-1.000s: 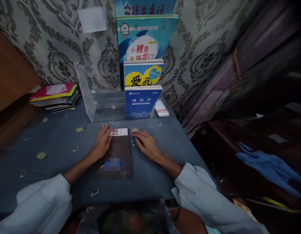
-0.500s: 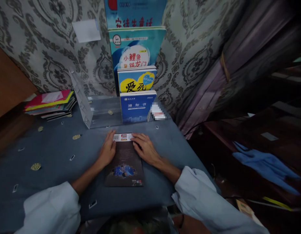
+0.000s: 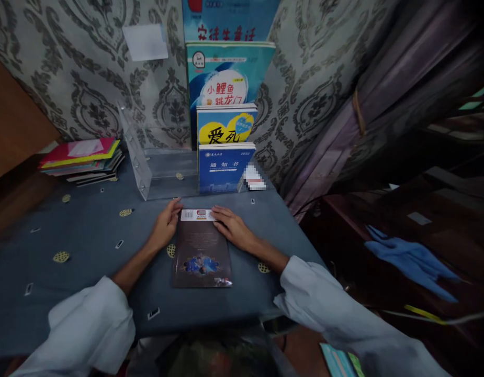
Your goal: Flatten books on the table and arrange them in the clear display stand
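A dark brown book [image 3: 201,243] lies flat on the table, with a barcode on the white strip along its far edge and a blue picture low on its cover. My left hand [image 3: 166,222] rests just left of the book's far corner, fingers outstretched, a small gap between it and the book. On the far right corner lies my right hand [image 3: 233,228], its fingers extended over the strip and the edge, gripping nothing. Beyond both hands stands a clear stepped rack [image 3: 142,162], holding a blue booklet [image 3: 220,180], a yellow-and-blue book [image 3: 226,125] and taller books [image 3: 232,55] behind.
At the left a stack of colourful books and folders [image 3: 82,157] sits near the wall. A white card [image 3: 145,42] is on the patterned wall. A tied curtain [image 3: 336,133] hangs at the right, with a blue cloth [image 3: 412,262] lower down. Grey patterned cloth covers the table [image 3: 88,230].
My left hand has shifted left, off the book's edge. My right hand stays at the far right corner. The whole view has shifted slightly.
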The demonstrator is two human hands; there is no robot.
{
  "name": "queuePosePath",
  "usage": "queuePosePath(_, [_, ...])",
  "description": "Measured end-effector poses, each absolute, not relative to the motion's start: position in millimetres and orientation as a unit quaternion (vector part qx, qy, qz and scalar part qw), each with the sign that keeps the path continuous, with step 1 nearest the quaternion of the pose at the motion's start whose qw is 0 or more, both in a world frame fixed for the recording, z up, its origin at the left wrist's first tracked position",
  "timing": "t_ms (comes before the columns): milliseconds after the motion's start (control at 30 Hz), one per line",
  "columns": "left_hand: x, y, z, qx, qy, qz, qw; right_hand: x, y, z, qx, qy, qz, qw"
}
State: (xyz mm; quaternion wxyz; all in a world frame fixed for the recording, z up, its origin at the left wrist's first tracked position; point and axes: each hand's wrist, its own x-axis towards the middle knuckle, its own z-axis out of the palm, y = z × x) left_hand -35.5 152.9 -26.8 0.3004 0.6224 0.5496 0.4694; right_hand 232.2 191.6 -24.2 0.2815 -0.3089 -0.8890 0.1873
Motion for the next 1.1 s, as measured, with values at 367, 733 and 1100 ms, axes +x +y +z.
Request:
queuePosePath(367, [-40.9, 150.8, -12.9, 0.69, 0.568, 0.398, 0.206, 174.2, 160.8, 7.8, -0.309, -0.924, 0.131, 0.183])
queuePosePath(733, [-39.8, 148.1, -11.5, 0.697, 0.582, 0.385, 0.166, 148.9, 150.3, 4.9, -0.319, -0.928, 0.128, 0.145])
queuePosePath(1100, [-24.5, 136.1, -9.5, 0.729, 0.594, 0.328, 0.094, 212.2, 153.6, -18.7, -0.38, -0.886, 0.15, 0.219])
